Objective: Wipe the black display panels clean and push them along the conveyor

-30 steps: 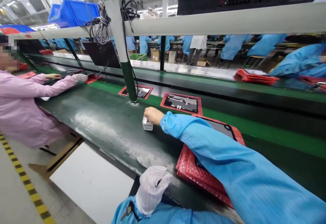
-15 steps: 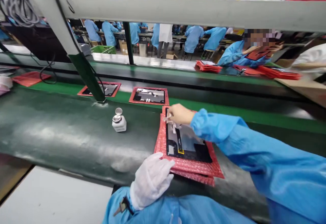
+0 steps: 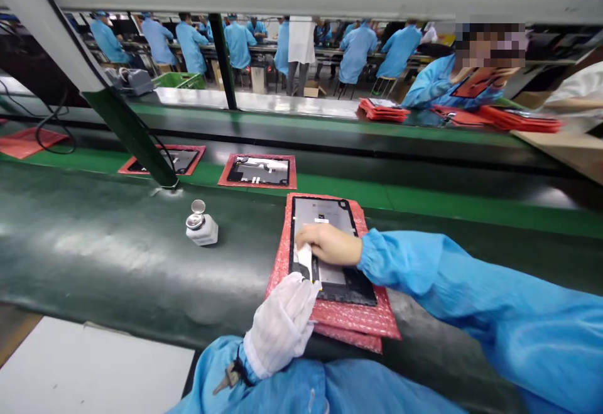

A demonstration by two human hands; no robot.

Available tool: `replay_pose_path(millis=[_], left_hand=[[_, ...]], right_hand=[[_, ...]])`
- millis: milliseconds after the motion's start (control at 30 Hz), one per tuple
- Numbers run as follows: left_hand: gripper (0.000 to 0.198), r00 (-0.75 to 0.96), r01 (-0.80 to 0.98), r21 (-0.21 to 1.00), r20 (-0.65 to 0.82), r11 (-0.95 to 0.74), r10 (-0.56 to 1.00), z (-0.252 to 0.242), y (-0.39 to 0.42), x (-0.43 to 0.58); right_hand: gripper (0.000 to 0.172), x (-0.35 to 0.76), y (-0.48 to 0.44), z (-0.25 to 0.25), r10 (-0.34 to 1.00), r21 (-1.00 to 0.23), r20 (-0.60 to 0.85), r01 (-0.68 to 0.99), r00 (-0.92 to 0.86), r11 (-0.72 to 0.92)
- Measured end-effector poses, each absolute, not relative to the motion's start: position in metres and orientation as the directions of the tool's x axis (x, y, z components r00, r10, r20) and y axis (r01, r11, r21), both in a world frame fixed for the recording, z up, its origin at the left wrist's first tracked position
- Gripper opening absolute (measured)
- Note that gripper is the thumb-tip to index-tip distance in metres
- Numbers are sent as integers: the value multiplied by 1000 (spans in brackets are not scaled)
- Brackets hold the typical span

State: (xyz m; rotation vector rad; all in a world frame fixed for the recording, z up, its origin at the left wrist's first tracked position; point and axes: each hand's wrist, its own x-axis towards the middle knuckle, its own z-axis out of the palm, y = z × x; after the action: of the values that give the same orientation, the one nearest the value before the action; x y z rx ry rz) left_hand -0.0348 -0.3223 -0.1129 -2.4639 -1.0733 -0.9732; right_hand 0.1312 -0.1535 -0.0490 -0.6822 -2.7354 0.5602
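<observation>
A flat tablet-like panel [image 3: 325, 210], grey with a black border, lies face up on a stack of red bubble-wrap sleeves [image 3: 351, 318]. My right hand [image 3: 332, 244], bare, is closed on a crumpled white wipe [image 3: 305, 258] over the panel's left-middle part. The fingers hide some of the panel and of the wipe. In a white glove, my left hand [image 3: 281, 323] rests at the panel's near-left corner, its fingers stretched out close to the wipe's lower end. Whether the fingertips touch the wipe I cannot tell.
A small white bottle [image 3: 202, 232] with a raised metal lid stands on the dark green mat to the left. Two similar panels on red sleeves [image 3: 292, 178] lie farther back. A slanted post [image 3: 129, 128] rises at the left. A co-worker [image 3: 436, 81] sits across the bench.
My right hand has moved with the wipe from the panel's far-left corner toward me. My left hand's fingers now reach the panel's near corner. The view has shifted slightly.
</observation>
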Motion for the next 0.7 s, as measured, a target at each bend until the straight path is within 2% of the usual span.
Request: replay_pose_path(millis=[100, 167, 233, 333, 400, 433, 567, 633, 700], left_hand=[[41, 486, 735, 25, 676, -677, 553, -113, -322, -33], [40, 489, 729, 30, 676, -684, 551, -112, -322, -32], [41, 489, 720, 36, 682, -693, 544, -112, -322, -31], [45, 478, 712, 47, 700, -701, 531, -115, -322, -30], [47, 461, 710, 60, 714, -701, 527, -117, -322, -30], [48, 453, 710, 66, 720, -701, 526, -118, -322, -30], [51, 446, 716, 77, 715, -694, 539, -119, -322, -31], [54, 447, 719, 75, 711, -691, 542, -119, -322, -31], [56, 441, 722, 77, 715, -687, 543, -118, -322, -31]], right_hand=[[36, 118, -121, -44, 759, -352, 139, 685, -636, 638], [34, 111, -110, -41, 830, -318, 122, 771, -544, 552], [33, 112, -126, -43, 773, -342, 117, 705, -624, 621], [32, 130, -180, -48, 545, -424, 187, 433, -817, 795], [34, 147, -203, -49, 466, -455, 227, 330, -855, 827], [34, 155, -205, -49, 493, -460, 234, 351, -838, 815], [33, 181, -178, -43, 751, -447, 244, 616, -614, 649], [35, 186, -176, -42, 787, -441, 251, 657, -564, 612], [35, 186, -189, -44, 740, -443, 242, 608, -627, 659]])
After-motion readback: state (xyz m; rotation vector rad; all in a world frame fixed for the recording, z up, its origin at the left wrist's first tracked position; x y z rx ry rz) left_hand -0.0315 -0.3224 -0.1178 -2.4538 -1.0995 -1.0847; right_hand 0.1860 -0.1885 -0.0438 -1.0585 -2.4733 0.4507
